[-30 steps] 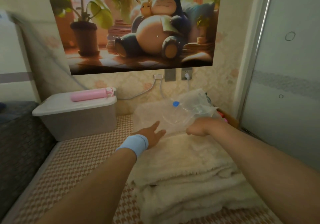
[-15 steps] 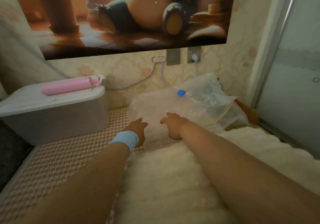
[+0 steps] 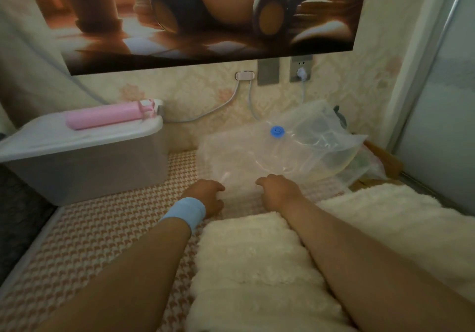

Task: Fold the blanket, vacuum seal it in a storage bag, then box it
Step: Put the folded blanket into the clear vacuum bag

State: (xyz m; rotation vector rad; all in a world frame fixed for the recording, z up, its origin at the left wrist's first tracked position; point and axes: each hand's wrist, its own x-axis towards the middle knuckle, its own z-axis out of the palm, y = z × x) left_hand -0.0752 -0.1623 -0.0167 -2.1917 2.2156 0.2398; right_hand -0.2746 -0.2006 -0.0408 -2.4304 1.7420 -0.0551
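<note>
1. Blanket first: the folded cream fleece blanket [image 3: 246,267] lies nearest, between the two forearms on the patterned mattress cover [image 3: 102,241], its long axis running away from the person toward the wall
2. Hands next, just past the blanket's far end: the left hand [image 3: 207,198], with a blue wristband [image 3: 183,213], and the right hand [image 3: 279,190] sit side by side with a gap between them. Both are knuckles-up with fingers curled downward. Whether they pinch any plastic, I cannot tell
3. Straight ahead of those fingertips is the near edge of the clear vacuum storage bag [image 3: 257,157]. It spreads away and rightward, with its blue valve [image 3: 277,132] toward the far side. Bag and blanket look lined up, so loading should be a straight push forward, and both hands are about equally near
4. Farthest, off to the left: the lidded plastic storage box [image 3: 84,169] with a pink hand pump [image 3: 108,115] on its lid, well apart from both hands
</note>
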